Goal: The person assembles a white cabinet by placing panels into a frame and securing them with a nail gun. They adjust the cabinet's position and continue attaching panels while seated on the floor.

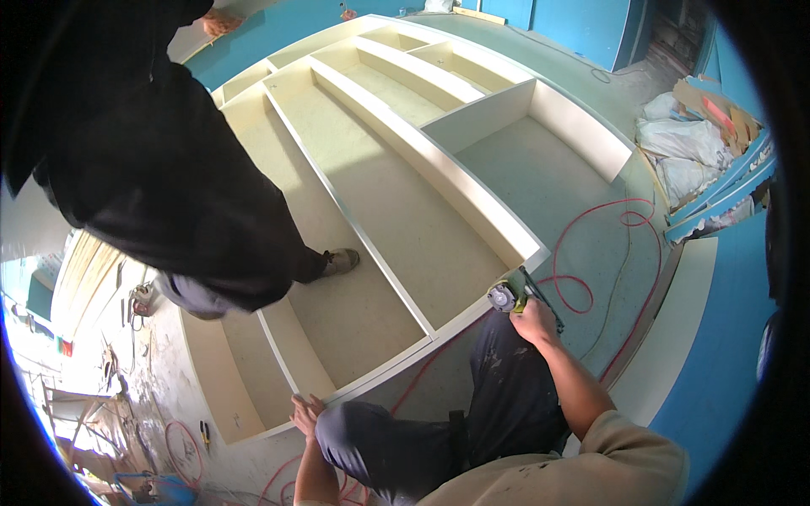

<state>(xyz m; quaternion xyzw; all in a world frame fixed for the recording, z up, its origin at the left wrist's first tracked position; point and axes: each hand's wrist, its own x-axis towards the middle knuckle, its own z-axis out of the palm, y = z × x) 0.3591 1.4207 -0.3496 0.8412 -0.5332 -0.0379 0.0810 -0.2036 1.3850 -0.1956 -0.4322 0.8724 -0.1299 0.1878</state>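
A large white panel frame [384, 365], divided into long compartments like a shelving carcass, lies flat in front of me. My right hand [535, 322] is closed around the handle of a nail gun [504, 295] with a round, light-coloured head. The tool is at the frame's near right corner; whether its nose touches the panel I cannot tell. At the near edge, by the end of a divider [278, 354], my left hand [307, 411] grips the frame with its fingers over the edge. My bent knees are close to this edge.
A co-worker in dark clothes [160, 185] stands over the left side, one shoe [341, 261] inside a compartment. A red air hose [582, 305] loops over the floor at right. White bags [682, 142] and blue-edged offcuts lie far right. Pliers-like tools [205, 433] lie left.
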